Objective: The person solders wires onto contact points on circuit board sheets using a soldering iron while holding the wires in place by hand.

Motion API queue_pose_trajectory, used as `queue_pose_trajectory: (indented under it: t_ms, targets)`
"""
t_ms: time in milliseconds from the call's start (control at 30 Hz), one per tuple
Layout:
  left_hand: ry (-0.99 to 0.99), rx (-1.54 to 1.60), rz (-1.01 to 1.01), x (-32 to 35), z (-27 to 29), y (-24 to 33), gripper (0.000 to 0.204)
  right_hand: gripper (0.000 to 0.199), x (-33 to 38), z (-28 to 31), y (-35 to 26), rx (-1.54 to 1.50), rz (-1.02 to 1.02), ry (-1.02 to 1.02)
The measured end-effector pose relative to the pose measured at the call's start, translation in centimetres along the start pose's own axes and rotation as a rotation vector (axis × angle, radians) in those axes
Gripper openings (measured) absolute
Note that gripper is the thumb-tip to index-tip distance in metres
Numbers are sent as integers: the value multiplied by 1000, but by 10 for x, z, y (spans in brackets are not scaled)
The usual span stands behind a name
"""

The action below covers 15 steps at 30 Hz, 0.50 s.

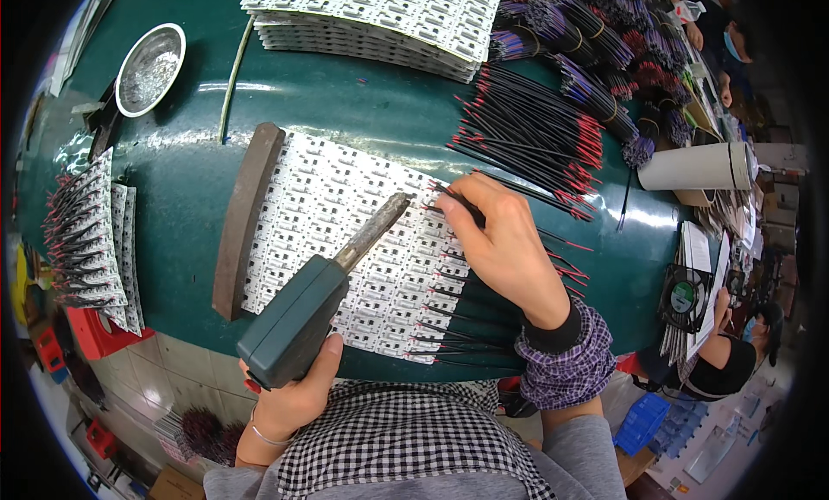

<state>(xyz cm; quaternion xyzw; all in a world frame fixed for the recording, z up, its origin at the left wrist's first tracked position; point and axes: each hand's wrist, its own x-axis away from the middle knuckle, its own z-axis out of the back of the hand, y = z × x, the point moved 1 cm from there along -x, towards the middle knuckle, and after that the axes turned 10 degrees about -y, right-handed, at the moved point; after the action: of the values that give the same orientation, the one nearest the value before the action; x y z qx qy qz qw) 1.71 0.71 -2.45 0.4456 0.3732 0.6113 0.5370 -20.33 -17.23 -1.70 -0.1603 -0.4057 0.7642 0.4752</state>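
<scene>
Here, I see my left hand wrapped tightly around the grip of a dark green pistol-shaped soldering gun, whose grey metal barrel slants up and to the right across the white panel of small circuit boards lying on the dark green tabletop. The barrel's tip hangs over the panel's right half, just beside the fingers of my right hand. That hand is pinched narrow on a thin black wire with a red end, pressing it down at the panel's right edge; I cannot quite tell whether the soldering tip touches the wire or sits just short of it. More black wires already lie in a row along the panel's right edge, running under my right wrist and its purple checked sleeve cover. A long brown block rests against the panel's left edge. Well to the upper right of the panel lies a loose heap of black red-tipped wires, and above the panel sits a stack of white board panels. Far to the upper left of the panel stands a round metal dish, and to the panel's left a pile of finished wired boards.
</scene>
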Motion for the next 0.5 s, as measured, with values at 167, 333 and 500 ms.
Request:
queue_pose_trajectory:
  t_ms: [167, 333, 500]
  targets:
    - [98, 143, 107, 2, 0, 2, 33, 14, 15, -3, -10, 69, 148, 182]
    - [69, 175, 52, 3, -1, 0, 41, 29, 28, -12, -16, 29, 77, 138]
    - [45, 133, 58, 5, 0, 1, 41, 21, 26, -20, -8, -2, 24, 86]
